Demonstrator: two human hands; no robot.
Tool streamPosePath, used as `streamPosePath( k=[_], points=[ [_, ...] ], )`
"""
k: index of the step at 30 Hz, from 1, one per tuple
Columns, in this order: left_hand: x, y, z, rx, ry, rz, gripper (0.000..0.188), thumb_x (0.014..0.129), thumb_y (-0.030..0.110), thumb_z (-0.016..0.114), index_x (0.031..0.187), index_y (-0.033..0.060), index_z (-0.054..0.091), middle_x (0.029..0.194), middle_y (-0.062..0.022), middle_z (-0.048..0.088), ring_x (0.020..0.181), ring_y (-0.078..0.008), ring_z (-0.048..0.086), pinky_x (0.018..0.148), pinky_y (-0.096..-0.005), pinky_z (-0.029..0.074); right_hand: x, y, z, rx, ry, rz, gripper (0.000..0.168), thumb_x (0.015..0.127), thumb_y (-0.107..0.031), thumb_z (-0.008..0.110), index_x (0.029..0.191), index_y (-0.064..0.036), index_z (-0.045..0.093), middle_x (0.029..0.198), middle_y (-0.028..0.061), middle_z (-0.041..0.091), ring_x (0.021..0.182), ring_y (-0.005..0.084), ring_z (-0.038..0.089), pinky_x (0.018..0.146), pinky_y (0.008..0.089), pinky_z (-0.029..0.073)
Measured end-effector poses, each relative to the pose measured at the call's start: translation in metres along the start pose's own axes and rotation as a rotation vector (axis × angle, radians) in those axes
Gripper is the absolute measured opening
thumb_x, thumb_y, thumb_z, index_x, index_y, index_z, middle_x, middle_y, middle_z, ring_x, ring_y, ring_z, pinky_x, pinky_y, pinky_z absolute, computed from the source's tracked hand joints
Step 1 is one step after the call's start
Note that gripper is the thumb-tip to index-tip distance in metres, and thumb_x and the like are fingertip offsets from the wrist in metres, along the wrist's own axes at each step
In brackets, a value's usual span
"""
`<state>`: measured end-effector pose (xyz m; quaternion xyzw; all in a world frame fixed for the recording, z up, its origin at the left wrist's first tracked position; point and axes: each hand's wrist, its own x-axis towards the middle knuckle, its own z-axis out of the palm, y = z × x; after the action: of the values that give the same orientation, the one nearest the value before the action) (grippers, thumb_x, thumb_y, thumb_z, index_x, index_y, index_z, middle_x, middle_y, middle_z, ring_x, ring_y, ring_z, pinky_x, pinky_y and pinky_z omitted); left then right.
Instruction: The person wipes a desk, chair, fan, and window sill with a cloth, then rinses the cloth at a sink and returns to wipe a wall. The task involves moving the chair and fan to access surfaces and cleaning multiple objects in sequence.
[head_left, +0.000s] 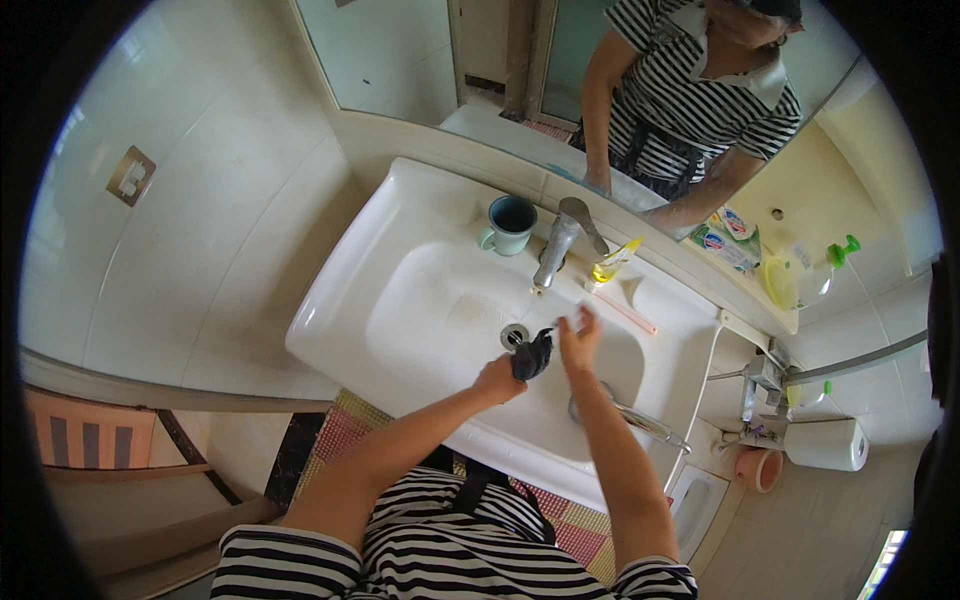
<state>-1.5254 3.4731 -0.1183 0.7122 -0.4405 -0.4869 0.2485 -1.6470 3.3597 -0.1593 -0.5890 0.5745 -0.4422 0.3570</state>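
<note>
Over the white washbasin (427, 330), my left hand (499, 381) grips a bunched, dark, wet-looking cloth (532, 357). The cloth hangs close to the metal drain (514, 334) and partly hides it. Just to the right of the cloth is my right hand (580, 341), blurred, with thumb and fingers apart and nothing visible between them. The chrome faucet (555, 253) stands behind both hands, and no water can be made out under its spout. Beneath my right forearm, a chrome handheld shower head (651, 426) lies partly in the basin, its head mostly covered by the arm.
A pale green mug (510, 236) stands left of the faucet. To its right are a yellow tube (615, 264) and a pink toothbrush-like stick (626, 313). The shelf holds packets (727, 240) and a green-topped pump bottle (816, 281). A mirror (517, 82) rises behind the basin.
</note>
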Motion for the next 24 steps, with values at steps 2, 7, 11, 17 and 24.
streamPosePath(
  k=[2, 7, 11, 17, 24],
  points=[
    [-0.015, -0.003, -0.025, -0.419, -0.105, -0.169, 0.025, 0.064, 0.011, 0.070, 0.077, -0.0014, 0.053, 0.059, -0.0071, 0.055, 0.041, -0.0143, 0.052, 0.037, -0.0258, 0.045, 0.016, -0.087, -0.048, -0.259, 0.039, -0.406, 0.058, 0.066, -0.005, 0.055, 0.121, -0.002, 0.039, 0.120, 0.0197, 0.042, 0.112, 0.0337, 0.038, 0.095, 0.0411, 0.031],
    [-0.069, -0.013, -0.085, -0.467, -0.002, -0.133, 0.026, 0.066, 0.011, 0.073, 0.083, 0.0010, 0.057, 0.070, -0.0032, 0.056, 0.061, -0.0112, 0.053, 0.055, -0.0254, 0.043, 0.042, -0.146, -0.061, -0.620, -0.023, -0.770, 0.068, 0.064, 0.003, 0.048, 0.129, -0.003, 0.032, 0.129, 0.0103, 0.038, 0.117, 0.0279, 0.036, 0.097, 0.0398, 0.028],
    [-0.095, -0.027, -0.116, -0.603, 0.108, -0.102, 0.032, 0.067, 0.012, 0.073, 0.091, 0.0013, 0.055, 0.075, -0.0050, 0.057, 0.064, -0.0117, 0.052, 0.056, -0.0254, 0.042, 0.036, -0.124, -0.059, -0.674, -0.039, -0.788, 0.070, 0.063, 0.003, 0.048, 0.130, -0.004, 0.030, 0.130, 0.0091, 0.037, 0.120, 0.0271, 0.035, 0.098, 0.0393, 0.027],
    [-0.129, -0.007, -0.141, -0.850, 0.168, 0.015, 0.041, 0.070, 0.024, 0.073, 0.098, 0.0021, 0.052, 0.081, -0.0054, 0.058, 0.066, -0.0111, 0.052, 0.057, -0.0246, 0.043, 0.006, -0.155, -0.069, -0.652, -0.099, -0.746, 0.069, 0.065, 0.002, 0.051, 0.131, -0.004, 0.029, 0.131, 0.0147, 0.035, 0.121, 0.0316, 0.031, 0.100, 0.0410, 0.026],
    [-0.224, -0.054, -0.194, -1.060, 0.143, 0.192, 0.038, 0.078, 0.022, 0.065, 0.105, -0.0003, 0.050, 0.086, -0.0081, 0.058, 0.072, -0.0143, 0.056, 0.063, -0.0261, 0.047, -0.052, -0.202, -0.077, 0.991, -1.184, 0.259, 0.038, 0.088, -0.023, 0.042, 0.124, -0.009, 0.042, 0.106, 0.0101, 0.057, 0.098, 0.0243, 0.055, 0.082, 0.0377, 0.045]
  ],
)
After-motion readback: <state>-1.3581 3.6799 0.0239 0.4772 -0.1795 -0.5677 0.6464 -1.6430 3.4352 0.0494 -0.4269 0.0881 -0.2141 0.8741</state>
